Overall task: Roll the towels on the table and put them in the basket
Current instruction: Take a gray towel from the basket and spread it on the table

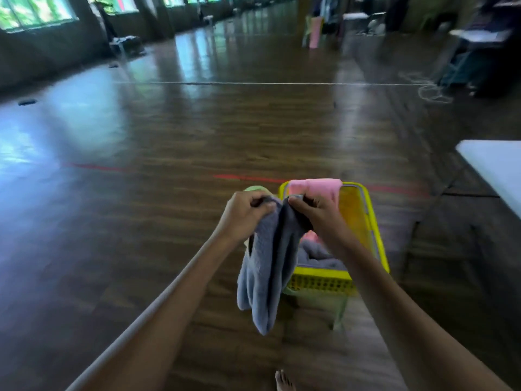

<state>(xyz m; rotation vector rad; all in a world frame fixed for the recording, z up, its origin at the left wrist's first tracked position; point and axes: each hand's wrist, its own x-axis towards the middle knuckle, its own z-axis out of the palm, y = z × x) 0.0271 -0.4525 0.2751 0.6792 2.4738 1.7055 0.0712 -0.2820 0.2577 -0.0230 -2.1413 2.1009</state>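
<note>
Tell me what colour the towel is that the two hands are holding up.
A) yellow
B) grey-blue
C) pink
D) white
B: the left hand and the right hand both pinch the top of a grey-blue towel that hangs down in front of the yellow basket. The pink towel only lies over the basket's far rim.
</note>
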